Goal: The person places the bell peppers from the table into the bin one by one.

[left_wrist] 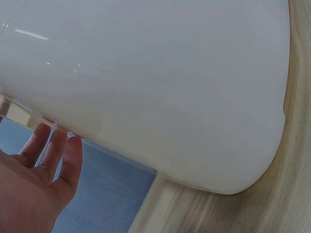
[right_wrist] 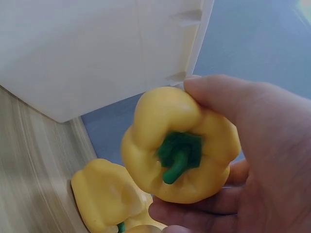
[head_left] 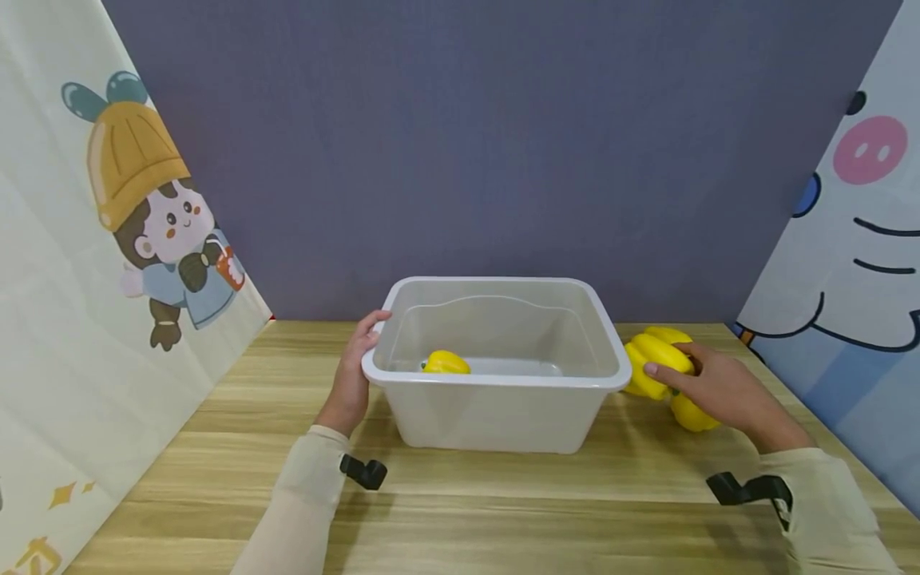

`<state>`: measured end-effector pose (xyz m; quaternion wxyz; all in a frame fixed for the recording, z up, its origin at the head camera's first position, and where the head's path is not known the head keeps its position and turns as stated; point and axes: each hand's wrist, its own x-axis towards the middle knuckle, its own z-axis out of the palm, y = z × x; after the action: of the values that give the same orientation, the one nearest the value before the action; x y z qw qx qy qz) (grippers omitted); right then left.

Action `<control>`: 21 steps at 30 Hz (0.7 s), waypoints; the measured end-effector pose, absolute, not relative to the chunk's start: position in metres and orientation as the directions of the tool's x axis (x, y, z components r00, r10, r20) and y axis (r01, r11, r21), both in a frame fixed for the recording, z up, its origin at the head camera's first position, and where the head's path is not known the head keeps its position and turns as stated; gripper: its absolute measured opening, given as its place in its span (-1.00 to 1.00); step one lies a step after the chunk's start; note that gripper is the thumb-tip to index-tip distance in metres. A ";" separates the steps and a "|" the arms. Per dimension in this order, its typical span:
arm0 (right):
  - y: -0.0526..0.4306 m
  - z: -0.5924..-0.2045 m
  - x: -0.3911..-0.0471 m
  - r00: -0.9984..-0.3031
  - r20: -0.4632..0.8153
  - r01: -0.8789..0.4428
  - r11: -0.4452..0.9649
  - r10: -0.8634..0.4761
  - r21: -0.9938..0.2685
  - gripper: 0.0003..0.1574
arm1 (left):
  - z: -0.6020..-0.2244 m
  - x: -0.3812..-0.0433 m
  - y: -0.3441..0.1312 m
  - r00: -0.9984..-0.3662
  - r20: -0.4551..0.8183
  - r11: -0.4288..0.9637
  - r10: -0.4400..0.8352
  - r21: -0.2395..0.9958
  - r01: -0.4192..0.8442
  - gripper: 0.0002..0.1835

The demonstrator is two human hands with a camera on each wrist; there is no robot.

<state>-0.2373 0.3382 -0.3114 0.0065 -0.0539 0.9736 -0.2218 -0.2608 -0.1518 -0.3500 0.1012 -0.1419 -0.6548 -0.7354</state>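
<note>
A light grey plastic bin (head_left: 496,415) stands mid-table, with one yellow bell pepper (head_left: 446,362) lying inside at its left. My left hand (head_left: 352,375) holds the bin's left rim; in the left wrist view its fingers (left_wrist: 72,158) reach up to the rim's edge from outside. Just right of the bin, my right hand (head_left: 726,387) grips another yellow bell pepper (head_left: 657,363) between thumb and fingers. Its green stem (right_wrist: 180,153) faces the right wrist camera. More yellow bell peppers (head_left: 693,413) lie behind and below the held one, partly hidden by it and the hand.
The wood-grain table (head_left: 460,511) runs back to a dark blue-grey panel (head_left: 460,144). Cartoon-printed sheets flank it, one on the left (head_left: 57,319) and one on the right (head_left: 862,399). Black wrist mounts sit on both sleeves.
</note>
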 end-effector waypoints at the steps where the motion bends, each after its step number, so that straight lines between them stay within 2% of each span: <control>1: 0.338 -0.311 -0.237 -0.994 0.017 -0.105 0.896 -0.108 -0.431 0.17 | -0.350 -0.261 -0.152 -0.940 0.340 -0.123 0.038 0.935 0.333 -0.48; 10: 0.340 -0.310 -0.238 -0.996 0.044 -0.088 0.896 -0.077 -0.436 0.16 | -0.350 -0.263 -0.152 -0.939 0.343 -0.135 0.038 0.932 0.335 -0.48; 21: 0.340 -0.311 -0.238 -0.992 0.096 -0.115 0.879 -0.079 -0.462 0.03 | -0.350 -0.262 -0.151 -0.940 0.340 -0.128 0.036 0.934 0.333 -0.48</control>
<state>-0.2379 0.3399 -0.3111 -0.0372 -0.0502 0.9686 -0.2405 -0.2620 -0.1511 -0.3503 0.1008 -0.1413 -0.6527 -0.7375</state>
